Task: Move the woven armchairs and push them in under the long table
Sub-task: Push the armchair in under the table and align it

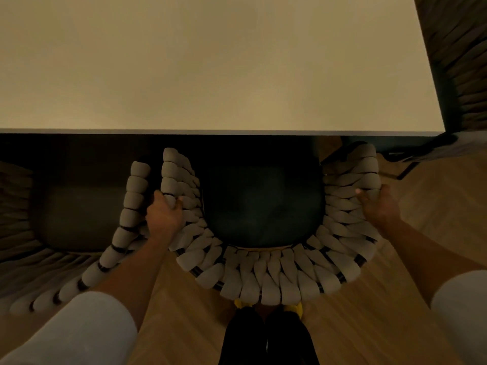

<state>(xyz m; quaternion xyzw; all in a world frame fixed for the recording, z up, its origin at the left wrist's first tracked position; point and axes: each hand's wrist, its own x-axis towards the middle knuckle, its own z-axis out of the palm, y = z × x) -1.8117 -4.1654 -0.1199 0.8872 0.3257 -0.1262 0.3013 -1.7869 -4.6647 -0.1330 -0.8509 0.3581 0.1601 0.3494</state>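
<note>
— Down by your legs (266,341), what's closest?
— Curved back of the armchair (263,275), just in front of your shins. Chunky pale woven straps over a dark frame, wrapping round into both arms
— Grip?
— Your left hand (164,216) is curled over the left arm rim, thumb on the inner side. Your right hand (379,206) is wrapped on the right rim from outside. Both are holding the chair, about level, neither clearly nearer the table
— Which way from there?
— Straight ahead, away from you. The chair's back-to-front line points square at the near edge of the long table (210,131), so I'd call it a plain forward shove, even on both sides
— How far in is it?
— The dark seat cushion (263,204) runs into the shadow under that edge, and the arm tips sit just short of it in this view. Can't tell if the arms will clear the underside. Judged partly in, more push needed
— Anything tight?
— Left side. The neighbour armchair (131,196) has the same weave, and its rim is just beside your left knuckles; touching or not, can't tell. Likely pinch if you drift left. On the right only wood floor (421,259)
— Beyond?
— Pale tabletop fills the upper view, then a darker woven chair (466,75) past the table's right end
</note>
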